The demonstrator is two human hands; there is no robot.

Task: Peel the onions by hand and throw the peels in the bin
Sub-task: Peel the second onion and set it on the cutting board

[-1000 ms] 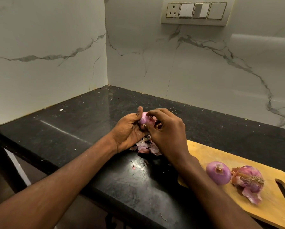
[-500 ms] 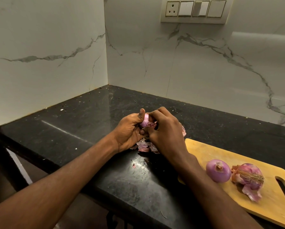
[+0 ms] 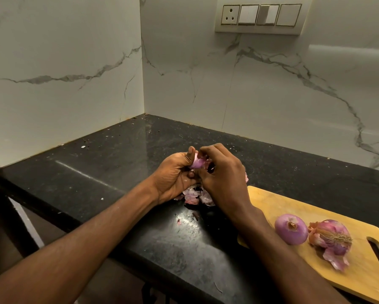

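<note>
Your left hand (image 3: 173, 176) cups the small red onion (image 3: 196, 163) from its 9 o'clock side, thumb up along the bulb, fingers curled under it. Your right hand (image 3: 223, 178) covers the onion from 3 o'clock; its fingers (image 3: 206, 151) curl over the top and pinch at the skin. The exact pinch point is hidden behind the knuckles. The onion sits between both hands, held just above the black desk (image 3: 109, 163), mid-frame.

The peel pile (image 3: 195, 197) lies on the desk directly under your hands, at the onion's 6 o'clock. More pink peel (image 3: 246, 177) shows at the right hand's 3 o'clock edge. A few small scraps (image 3: 179, 221) lie near the pile at 6 o'clock.

The wooden cutting board (image 3: 359, 266) is at 4 o'clock from your hands, partly under your right forearm. Two onions lie on it, just beside each other. The peeled onion (image 3: 291, 229) is the one nearer to you. The half-peeled onion (image 3: 330, 238) lies at its 3 o'clock, root end facing the camera, with loose skin trailing off it.

A switch plate (image 3: 258, 15) with a socket is on the marble wall at 1 o'clock, well apart from everything.
</note>
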